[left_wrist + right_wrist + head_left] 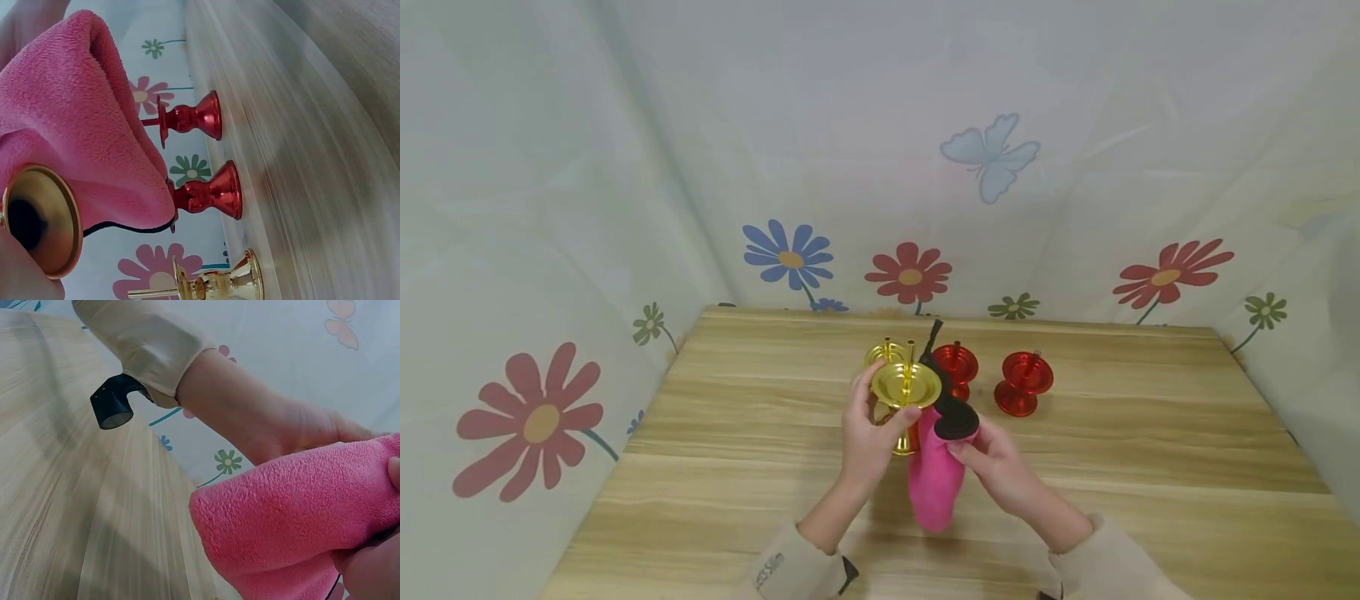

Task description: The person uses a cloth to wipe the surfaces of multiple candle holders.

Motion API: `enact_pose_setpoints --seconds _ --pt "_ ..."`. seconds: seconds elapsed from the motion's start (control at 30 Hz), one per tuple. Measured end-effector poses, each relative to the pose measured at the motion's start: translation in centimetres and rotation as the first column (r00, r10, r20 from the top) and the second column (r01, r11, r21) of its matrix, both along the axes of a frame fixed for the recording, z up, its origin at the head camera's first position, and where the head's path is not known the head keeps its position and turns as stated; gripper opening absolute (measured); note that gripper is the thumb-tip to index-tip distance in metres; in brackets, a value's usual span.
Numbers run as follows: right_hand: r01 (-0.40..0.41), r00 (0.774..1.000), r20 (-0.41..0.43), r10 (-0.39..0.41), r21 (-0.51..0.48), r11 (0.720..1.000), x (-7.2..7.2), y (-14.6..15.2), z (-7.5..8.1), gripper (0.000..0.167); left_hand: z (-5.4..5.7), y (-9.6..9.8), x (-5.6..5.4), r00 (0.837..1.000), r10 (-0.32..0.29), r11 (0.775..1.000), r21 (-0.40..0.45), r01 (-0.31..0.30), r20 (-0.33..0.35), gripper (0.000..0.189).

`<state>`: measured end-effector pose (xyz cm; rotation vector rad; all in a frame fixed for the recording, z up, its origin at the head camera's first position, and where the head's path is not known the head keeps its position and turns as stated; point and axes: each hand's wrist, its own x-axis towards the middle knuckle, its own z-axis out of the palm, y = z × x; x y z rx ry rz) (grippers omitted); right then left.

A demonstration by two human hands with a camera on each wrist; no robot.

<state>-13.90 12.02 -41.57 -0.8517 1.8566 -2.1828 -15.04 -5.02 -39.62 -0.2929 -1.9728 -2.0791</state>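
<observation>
My left hand (pixel 867 437) grips a shiny gold candle holder (pixel 906 387) by its stem, upright above the table, with the spike on its dish pointing up. In the left wrist view, the round hollow foot of this holder shows at lower left. My right hand (pixel 1003 475) pinches a fluffy pink cloth (pixel 936 483) with black parts at its top. The cloth hangs down right beside the held candle holder, and it fills much of the right wrist view as a pink fold (pixel 287 512). Part of my right hand's fingers is hidden behind the cloth.
Behind my hands, another gold candle holder (pixel 878 355) stands on the wooden table (pixel 760 400). Two red candle holders stand to its right, one (pixel 964 365) partly behind the cloth and the other (pixel 1024 379) farther right. A flower-printed curtain (pixel 850 167) surrounds the table.
</observation>
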Motion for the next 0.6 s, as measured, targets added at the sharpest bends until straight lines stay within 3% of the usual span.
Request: enact_pose_setpoints --seconds 0.17,0.3,0.47,0.6 --pt "0.062 0.992 -0.111 -0.053 0.083 0.995 0.1 -0.2 0.2 0.027 -1.2 -0.2 -0.7 0.998 -0.039 0.999 -0.021 0.038 -0.057 0.064" --pt "0.065 0.989 -0.137 -0.051 0.095 0.993 0.1 -0.3 0.4 0.034 -1.9 -0.3 -1.2 0.993 -0.055 0.996 -0.070 0.048 -0.100 0.065" --pt "0.069 0.994 -0.091 -0.058 0.120 0.990 -0.1 -0.1 0.3 0.029 -2.1 -0.5 -1.3 0.980 -0.129 0.986 -0.124 0.110 -0.150 0.072" --pt "-0.019 1.000 -0.002 0.019 0.033 0.999 -0.4 0.3 0.2 0.024 -1.7 -0.6 -1.1 0.963 -0.231 0.965 -0.155 0.210 -0.137 0.072"
